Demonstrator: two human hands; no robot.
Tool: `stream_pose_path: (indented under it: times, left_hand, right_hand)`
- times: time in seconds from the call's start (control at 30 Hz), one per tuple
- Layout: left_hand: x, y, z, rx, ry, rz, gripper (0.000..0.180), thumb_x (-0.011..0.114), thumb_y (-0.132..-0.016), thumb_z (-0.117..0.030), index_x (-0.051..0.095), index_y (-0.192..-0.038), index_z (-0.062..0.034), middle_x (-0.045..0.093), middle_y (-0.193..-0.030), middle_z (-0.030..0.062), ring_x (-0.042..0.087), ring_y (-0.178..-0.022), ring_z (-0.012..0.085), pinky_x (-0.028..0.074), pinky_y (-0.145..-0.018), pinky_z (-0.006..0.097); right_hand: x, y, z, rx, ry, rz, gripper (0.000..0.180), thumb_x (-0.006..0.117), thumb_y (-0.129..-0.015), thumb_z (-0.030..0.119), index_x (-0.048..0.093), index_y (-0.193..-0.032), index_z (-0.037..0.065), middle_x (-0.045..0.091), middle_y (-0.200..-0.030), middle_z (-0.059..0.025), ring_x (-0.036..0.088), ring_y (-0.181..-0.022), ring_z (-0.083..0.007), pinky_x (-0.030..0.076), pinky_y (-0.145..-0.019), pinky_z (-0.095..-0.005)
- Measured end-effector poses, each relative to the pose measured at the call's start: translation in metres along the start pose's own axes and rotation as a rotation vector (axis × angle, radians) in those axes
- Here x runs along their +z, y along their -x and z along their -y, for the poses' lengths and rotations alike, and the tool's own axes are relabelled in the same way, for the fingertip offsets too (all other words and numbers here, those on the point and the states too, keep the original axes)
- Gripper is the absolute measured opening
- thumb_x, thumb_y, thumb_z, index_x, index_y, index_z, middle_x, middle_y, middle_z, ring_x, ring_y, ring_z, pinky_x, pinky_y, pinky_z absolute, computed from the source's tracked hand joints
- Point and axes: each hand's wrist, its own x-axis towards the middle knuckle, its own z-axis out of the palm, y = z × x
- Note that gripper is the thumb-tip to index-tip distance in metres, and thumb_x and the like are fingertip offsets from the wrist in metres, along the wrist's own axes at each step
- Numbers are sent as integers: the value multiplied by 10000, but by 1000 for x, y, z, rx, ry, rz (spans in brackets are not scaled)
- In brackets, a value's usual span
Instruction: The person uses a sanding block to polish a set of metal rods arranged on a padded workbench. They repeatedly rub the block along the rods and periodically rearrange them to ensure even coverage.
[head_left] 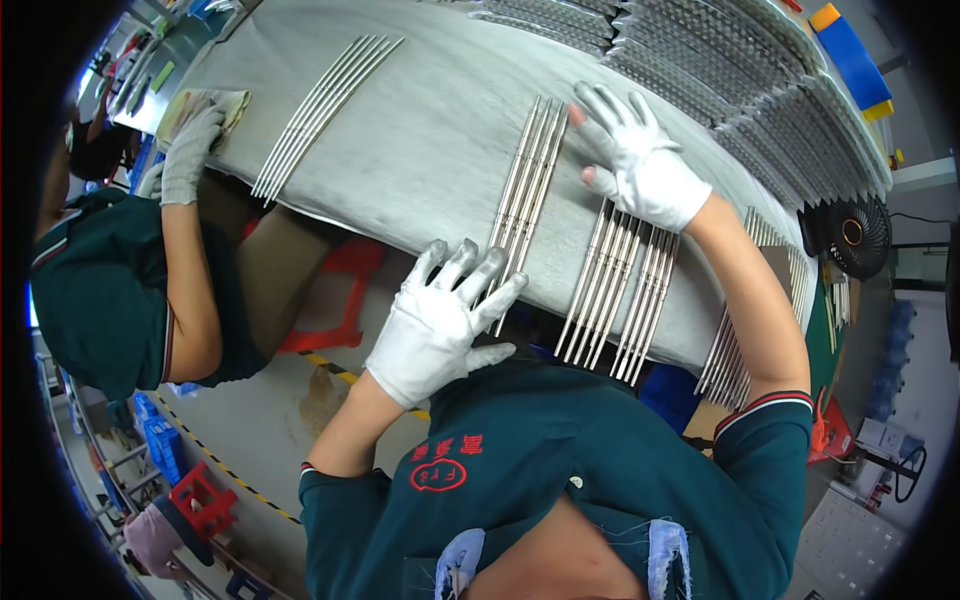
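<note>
A row of slim shiny metal rods (527, 190) lies side by side on the grey-covered table, between my two hands. My left hand (425, 325), in a white glove with grey-stained fingertips, is at the near ends of these rods. Its fingers are spread, and the fingertips reach the rods' left edge; whether they press on them I cannot tell. My right hand (645, 160), in a white glove with two bare fingertips, is open beside the far ends. Below its palm lie two more groups of ringed metal rods (600, 290), their near ends jutting past the table edge.
Another rod group (325, 115) lies farther left, near a co-worker's gloved hand (195, 140) on a cloth. Stacked ridged trays (740, 85) line the back right. More rods (730, 350) lie beside my right forearm, and a black fan (850, 235) stands beyond.
</note>
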Motion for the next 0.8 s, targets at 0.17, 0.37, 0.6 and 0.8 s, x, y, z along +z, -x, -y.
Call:
stream_pose_path:
  times: [0.17,0.37,0.6,0.8]
  left_hand:
    - [2,-4,1,24,1,-2,771,778,-770,-499,540,-1408,-137,571,-1395,195,542,-1279,411,347,-1134,557]
    - [5,-4,1,53,6,12,786,772,-783,-503,514,-1430,-139,567,-1399,189,544,-1278,401,358,-1125,565]
    - [13,-14,-8,172,67,8,760,742,-814,-514,515,-1436,-143,575,-1390,160,554,-1270,367,366,-1123,577]
    - [19,-28,-24,273,87,63,715,700,-849,-522,518,-1437,-159,551,-1417,147,511,-1317,354,342,-1141,580]
  right_hand:
    - [25,-57,24,-28,-14,-13,689,438,-1011,545,407,-1543,110,329,-1610,-214,280,-1507,-376,165,-1222,-585]
    - [42,-91,32,-39,8,23,676,402,-1020,552,423,-1539,121,358,-1602,-186,294,-1502,-355,175,-1212,-595]
    - [34,-58,16,-8,-4,142,646,396,-1028,536,440,-1532,134,360,-1605,-176,286,-1506,-350,171,-1215,-594]
    - [24,-24,4,12,3,151,645,396,-1034,531,422,-1541,135,362,-1601,-178,284,-1507,-351,175,-1219,-592]
